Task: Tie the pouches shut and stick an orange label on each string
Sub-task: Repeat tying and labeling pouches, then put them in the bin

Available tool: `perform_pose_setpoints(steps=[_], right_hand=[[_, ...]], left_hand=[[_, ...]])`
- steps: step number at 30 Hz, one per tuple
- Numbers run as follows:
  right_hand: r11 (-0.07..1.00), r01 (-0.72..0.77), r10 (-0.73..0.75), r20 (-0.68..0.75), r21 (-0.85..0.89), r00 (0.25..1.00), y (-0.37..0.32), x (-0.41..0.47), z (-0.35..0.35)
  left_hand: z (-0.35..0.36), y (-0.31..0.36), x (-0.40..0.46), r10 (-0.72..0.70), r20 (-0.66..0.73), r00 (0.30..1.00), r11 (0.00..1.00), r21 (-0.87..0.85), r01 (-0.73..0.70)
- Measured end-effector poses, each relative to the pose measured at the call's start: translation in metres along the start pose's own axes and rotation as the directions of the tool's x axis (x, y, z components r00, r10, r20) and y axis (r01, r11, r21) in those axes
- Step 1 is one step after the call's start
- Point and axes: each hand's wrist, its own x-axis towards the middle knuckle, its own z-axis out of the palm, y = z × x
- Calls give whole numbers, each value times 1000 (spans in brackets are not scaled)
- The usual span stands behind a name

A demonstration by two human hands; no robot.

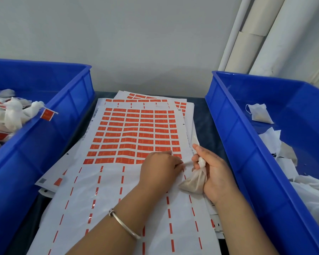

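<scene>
My right hand (213,173) grips a small white gauze pouch (194,181) by its gathered neck, its filled bottom hanging over the label sheet. My left hand (159,171) lies on the sheet of orange labels (136,133) with its fingertips curled at the lowest label row, close to the pouch's string; whether they pinch a label is hidden. The lower part of the sheet is bare backing with short orange strips.
A blue bin (50,142) at the left holds several tied pouches with orange labels (46,114). Another blue bin (234,129) at the right holds loose white pouches (259,113). More label sheets lie stacked underneath. White tubes (247,39) lean against the wall.
</scene>
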Motion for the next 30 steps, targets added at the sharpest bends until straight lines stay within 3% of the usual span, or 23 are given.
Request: perform_pose_setpoints(steps=[9, 15, 21, 30], right_hand=[[997, 49, -47, 36, -64, 998, 2, 0, 1], [993, 58, -52, 64, -100, 997, 3, -1, 2], [998, 36, -34, 49, -54, 998, 2, -2, 4], [990, 67, -67, 1, -126, 998, 4, -2, 5]], left_hand=[[6, -3, 1, -70, -57, 996, 993, -102, 64], [7, -5, 4, -209, -80, 975, 954, -234, 185], [10, -1, 3, -195, -101, 976, 967, -188, 174], [11, -4, 4, -150, -133, 980, 974, -192, 123]])
